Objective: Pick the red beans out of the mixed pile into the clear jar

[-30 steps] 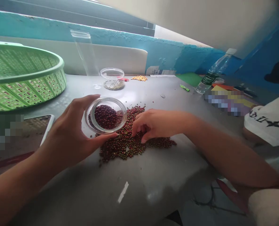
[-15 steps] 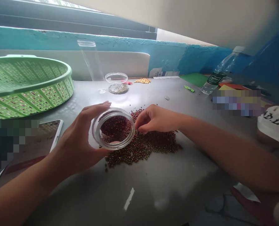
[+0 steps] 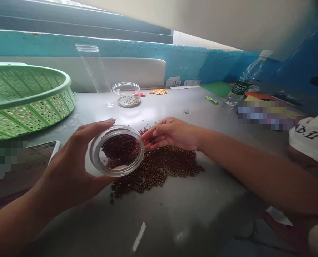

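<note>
My left hand [image 3: 68, 160] is wrapped around a clear plastic jar [image 3: 94, 157], tilted so that its round mouth faces me. Dark red beans show through the mouth; whether all of them lie inside or some are seen through the clear wall, I cannot tell. Just right of the rim is my right hand [image 3: 172, 134], its fingers stretched out and loosely apart, with no bean visible in them. Under both hands spreads a pile of small dark red and greenish beans [image 3: 153, 175] on the grey table [image 3: 202, 214].
A green plastic basket [image 3: 49, 107] and a phone-like device [image 3: 38, 160] are at the left. Behind stand a tall clear container [image 3: 92, 71], a round jar with pale grains [image 3: 128, 101] and a heap of yellow kernels [image 3: 158, 91]. A water bottle [image 3: 239, 89] stands at right, near another person's white sleeve [image 3: 311, 132].
My right hand's fingers have gone from a pinch to stretched out beside the jar's rim. The jar in my left hand has shifted left and slightly down in view.
</note>
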Available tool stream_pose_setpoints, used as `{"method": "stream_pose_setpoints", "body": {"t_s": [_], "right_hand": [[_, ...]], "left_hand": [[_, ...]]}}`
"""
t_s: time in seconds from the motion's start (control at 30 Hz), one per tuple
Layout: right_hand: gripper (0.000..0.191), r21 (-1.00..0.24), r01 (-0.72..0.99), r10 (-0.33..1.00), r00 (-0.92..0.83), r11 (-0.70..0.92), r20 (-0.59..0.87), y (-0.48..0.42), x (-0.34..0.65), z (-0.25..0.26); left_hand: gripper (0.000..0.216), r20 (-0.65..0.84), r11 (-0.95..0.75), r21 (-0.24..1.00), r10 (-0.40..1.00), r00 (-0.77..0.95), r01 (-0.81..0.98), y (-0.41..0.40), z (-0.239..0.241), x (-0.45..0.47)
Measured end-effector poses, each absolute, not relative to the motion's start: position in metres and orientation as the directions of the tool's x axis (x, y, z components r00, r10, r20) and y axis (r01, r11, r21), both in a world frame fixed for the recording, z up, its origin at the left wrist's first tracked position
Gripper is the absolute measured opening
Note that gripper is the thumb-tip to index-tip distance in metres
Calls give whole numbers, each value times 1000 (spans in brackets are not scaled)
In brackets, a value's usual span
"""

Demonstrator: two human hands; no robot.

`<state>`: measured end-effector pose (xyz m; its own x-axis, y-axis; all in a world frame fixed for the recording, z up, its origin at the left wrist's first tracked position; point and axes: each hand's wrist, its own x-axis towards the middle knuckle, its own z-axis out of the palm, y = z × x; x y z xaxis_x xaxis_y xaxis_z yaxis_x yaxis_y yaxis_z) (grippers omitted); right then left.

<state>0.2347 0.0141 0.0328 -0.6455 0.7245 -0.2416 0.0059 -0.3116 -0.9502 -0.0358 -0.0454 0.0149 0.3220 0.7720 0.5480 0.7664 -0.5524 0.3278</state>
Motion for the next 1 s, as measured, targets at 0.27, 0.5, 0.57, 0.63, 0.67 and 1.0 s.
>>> {"method": "stream_pose_setpoints", "body": {"t_s": [0.27,0.5,0.57,0.63,0.67,1.0], "right_hand": [[15,-917,-206,797,-580,-342,-166,8,227,35],[17,-785,-618,962,-236,-37,140,-24,203,63],[21,-794,-608,963,-203,16,175,-31,199,65],[26,-808,-586,956,-202,57,214,-36,197,64],[30,-816,-574,946,-219,72,238,-38,196,64],[62,-910,-332,770,-502,250,394,-49,202,61]], "left_hand": [[85,588,-550,284,747,310,785,-47,17,-31],[81,670,-453,224,715,202,863,-55,25,-8],[79,639,-438,237,743,201,867,-58,26,-2],[77,621,-445,254,756,208,859,-62,28,3],[77,616,-454,261,758,215,852,-63,29,5],[75,611,-497,277,751,249,822,-61,28,0]]}}
